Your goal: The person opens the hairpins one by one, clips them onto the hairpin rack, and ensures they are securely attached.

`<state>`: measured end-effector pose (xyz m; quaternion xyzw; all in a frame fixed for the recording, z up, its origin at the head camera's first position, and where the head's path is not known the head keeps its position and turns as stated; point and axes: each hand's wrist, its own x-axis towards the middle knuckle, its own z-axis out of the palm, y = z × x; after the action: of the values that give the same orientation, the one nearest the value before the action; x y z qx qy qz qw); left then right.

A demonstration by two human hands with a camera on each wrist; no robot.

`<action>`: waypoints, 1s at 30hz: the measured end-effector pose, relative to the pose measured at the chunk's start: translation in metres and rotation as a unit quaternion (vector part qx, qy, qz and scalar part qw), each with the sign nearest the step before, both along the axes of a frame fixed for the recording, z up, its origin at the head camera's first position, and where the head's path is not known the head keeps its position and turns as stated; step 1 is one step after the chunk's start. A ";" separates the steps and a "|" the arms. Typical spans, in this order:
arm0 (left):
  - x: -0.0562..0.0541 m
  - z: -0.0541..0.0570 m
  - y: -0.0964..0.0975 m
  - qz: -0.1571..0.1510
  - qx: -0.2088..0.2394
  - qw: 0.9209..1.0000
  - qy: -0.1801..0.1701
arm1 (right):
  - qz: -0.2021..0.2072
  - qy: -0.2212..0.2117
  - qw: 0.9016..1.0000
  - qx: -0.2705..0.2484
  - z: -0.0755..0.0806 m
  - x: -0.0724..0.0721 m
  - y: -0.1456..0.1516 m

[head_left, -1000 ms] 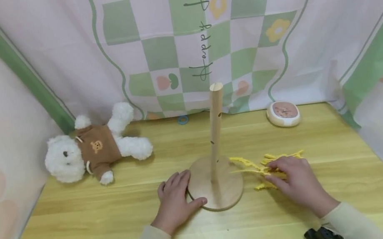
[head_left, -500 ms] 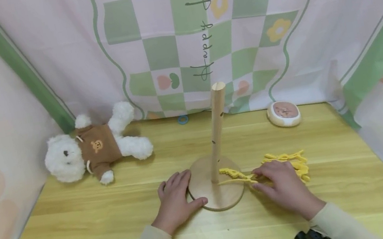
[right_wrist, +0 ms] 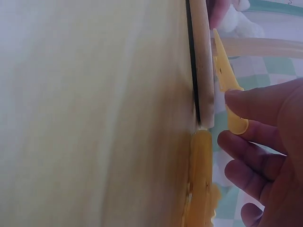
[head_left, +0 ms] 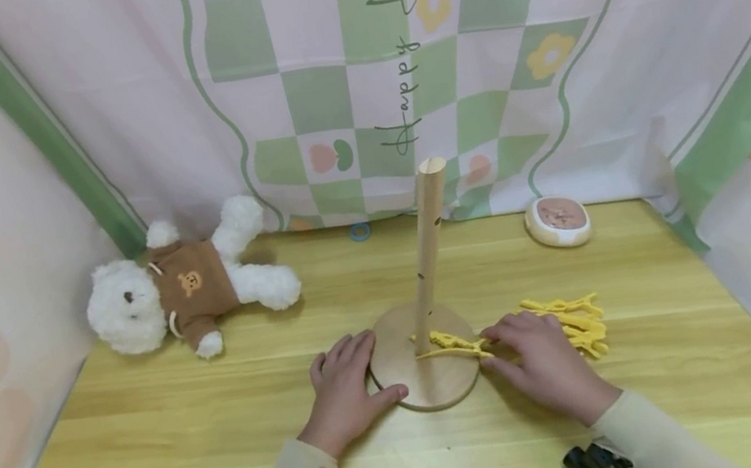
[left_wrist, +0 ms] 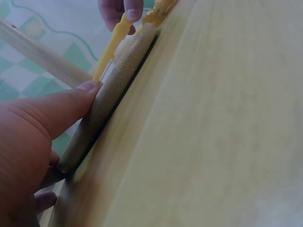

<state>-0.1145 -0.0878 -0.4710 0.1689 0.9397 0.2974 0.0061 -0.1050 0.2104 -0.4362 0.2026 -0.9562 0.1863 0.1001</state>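
A round wooden base carries an upright wooden post with small dark holes along it. My left hand holds the base at its left rim, thumb on the upper edge. Between thumb and fingers, my right hand pinches a forked yellow plastic piece. Its two long prongs reach left over the base, to the foot of the post. In the right wrist view this yellow piece is tapered, its rounded end by the fingers. More yellow pieces lie right of the base, partly behind the right hand.
A white plush bear in a brown top lies at the back left. At the back right sits a white rounded device with a pinkish face. A small blue ring lies by the patterned curtain behind the table.
My right hand has moved left with the forked yellow piece, away from the other yellow pieces, bringing its prongs over the base. The left hand stays at the rim.
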 end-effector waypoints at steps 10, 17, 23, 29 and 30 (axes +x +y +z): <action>0.001 0.002 0.001 -0.007 -0.017 1.000 0.000 | -0.005 -0.011 1.000 0.012 -0.001 -0.003 -0.009; 0.001 0.004 0.001 -0.006 -0.023 1.000 0.002 | -0.004 -0.010 1.000 0.022 0.002 -0.004 -0.013; 0.000 0.005 0.002 -0.007 -0.021 1.000 0.001 | 0.006 0.002 1.000 0.027 0.004 -0.005 -0.019; 0.000 0.004 0.002 -0.008 -0.023 1.000 -0.001 | 0.008 -0.004 1.000 0.028 0.005 -0.006 -0.023; 0.000 0.004 0.002 -0.008 -0.023 1.000 0.000 | 0.011 -0.004 1.000 0.026 0.005 -0.006 -0.023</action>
<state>-0.1143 -0.0857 -0.4668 0.1764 0.9447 0.2760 0.0123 -0.1113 0.1870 -0.4314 0.2145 -0.9589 0.1630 0.0887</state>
